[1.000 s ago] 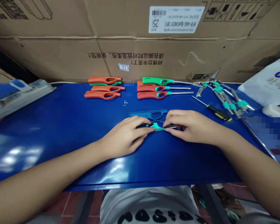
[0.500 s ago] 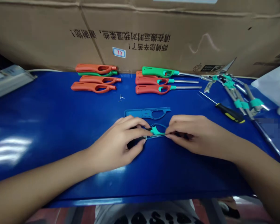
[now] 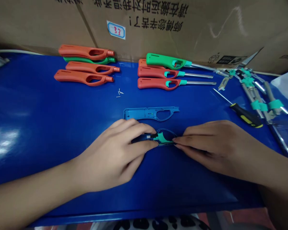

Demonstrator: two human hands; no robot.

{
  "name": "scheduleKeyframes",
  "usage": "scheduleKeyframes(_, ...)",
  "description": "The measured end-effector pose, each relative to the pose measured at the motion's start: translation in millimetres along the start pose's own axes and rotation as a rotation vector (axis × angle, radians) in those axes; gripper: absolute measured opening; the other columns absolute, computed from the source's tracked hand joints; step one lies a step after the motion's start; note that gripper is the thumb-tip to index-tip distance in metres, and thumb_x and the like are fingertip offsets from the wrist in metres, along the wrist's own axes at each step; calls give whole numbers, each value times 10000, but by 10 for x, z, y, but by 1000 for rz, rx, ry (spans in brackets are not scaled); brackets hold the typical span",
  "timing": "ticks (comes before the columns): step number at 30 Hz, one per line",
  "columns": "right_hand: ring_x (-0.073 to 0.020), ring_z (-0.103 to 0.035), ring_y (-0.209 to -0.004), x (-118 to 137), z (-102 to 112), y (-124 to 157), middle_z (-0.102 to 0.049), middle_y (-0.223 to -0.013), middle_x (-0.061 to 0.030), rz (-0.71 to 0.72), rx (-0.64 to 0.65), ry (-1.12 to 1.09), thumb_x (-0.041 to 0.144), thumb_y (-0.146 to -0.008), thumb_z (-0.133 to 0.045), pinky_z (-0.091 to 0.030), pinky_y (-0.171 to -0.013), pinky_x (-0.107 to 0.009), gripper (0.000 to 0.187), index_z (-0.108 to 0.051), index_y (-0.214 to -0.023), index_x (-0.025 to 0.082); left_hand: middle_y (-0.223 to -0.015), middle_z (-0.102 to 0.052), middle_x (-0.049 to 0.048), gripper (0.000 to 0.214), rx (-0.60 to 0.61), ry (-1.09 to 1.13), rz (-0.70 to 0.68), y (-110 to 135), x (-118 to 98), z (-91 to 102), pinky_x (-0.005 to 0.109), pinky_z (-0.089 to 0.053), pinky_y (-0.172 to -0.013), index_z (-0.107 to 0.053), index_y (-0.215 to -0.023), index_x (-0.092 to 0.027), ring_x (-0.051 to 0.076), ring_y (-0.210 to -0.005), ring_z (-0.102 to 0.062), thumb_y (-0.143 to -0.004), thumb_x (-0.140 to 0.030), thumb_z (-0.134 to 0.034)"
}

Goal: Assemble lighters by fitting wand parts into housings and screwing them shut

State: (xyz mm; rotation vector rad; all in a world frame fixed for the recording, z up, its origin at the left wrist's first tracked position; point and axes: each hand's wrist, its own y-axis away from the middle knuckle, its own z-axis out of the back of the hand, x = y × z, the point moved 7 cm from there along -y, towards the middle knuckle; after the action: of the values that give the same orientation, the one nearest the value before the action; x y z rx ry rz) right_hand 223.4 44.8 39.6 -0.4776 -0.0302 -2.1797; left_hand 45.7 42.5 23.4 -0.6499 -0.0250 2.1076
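Glossy, hard and probably slick, the blue desk (image 3: 163, 188) runs from its front edge under both hands. The left hand (image 3: 120, 151) curves with thumb and forefinger narrowed on the left part of the lower blue shell (image 3: 167, 129), while the right hand (image 3: 206, 145) pinches its right end between bunched fingertips; whether those fingers also grip a smaller part is hidden. The shell lies on the desk between them, apparently thin moulded plastic, so likely light and stiff, with loose innards liable to shift; its outer edges look the safest hold. Inside sits a smooth teal trigger (image 3: 162, 138) with a concave flank. Just beyond lies the upper blue shell (image 3: 139, 113), a ribbed, hollow half with an oval loop. To the right is a black-and-yellow screwdriver (image 3: 247, 115), its steel shaft slender; farther off, tiny metallic screws (image 3: 119, 93) scatter, easily lost, before rounded orange handles (image 3: 84, 77) and corrugated cardboard (image 3: 158, 41).
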Motion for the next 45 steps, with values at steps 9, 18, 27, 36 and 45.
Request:
scheduleKeyframes(9,-122,-664,-711,-19,-6,-20,-737,-865,0,-35,74,-37,244,-1001,-563,-424,-641,-263,171,-732,-977,243,-1286,-637,67,343,-10,42,15,-35,17,1,406,-478,-914,-697,-1227,-257,229,-1093,-608,-954,-115,-547)
scheduleKeyframes(18,-116,-667,-710,-27,0,-9,-734,-864,16,-34,67,-54,241,-993,-578,-408,-638,-262,159,-734,-1026,250,-1309,-620,69,352,2,27,15,-35,26,6,409,-477,-921,-714,-1215,-271,232,-1102,-604,-956,-111,-538)
scheduleKeyframes(27,-122,-645,-678,-30,-37,-17,-730,-807,15,-42,116,-98,258,-1000,-564,-391,-634,-279,182,-744,-1028,249,-1327,-613,106,370,33,-83,-73,-43,-30,-8,432,-494,-897,-705,-1255,-247,271,-1081,-587,-955,-118,-530)
scheduleKeyframes(36,-128,-639,-668,-44,32,-64,-720,-800,0,-51,26,-64,240,-979,-572,-420,-622,-274,171,-742,-992,237,-1321,-624,100,376,42,-125,-91,-38,-25,-22,405,-506,-912,-689,-1275,-250,256,-1074,-596,-954,-128,-536)
scheduleKeyframes(45,-295,-556,-1204,-321,20,-148,-589,-1307,-120,-90,-129,125,151,-960,-514,-456,-1007,-519,352,-711,-1229,266,-1360,-637,89,362,60,-248,-148,-46,-26,-38,403,-496,-904,-678,-1297,-254,265,-1123,-591,-982,-162,-522)
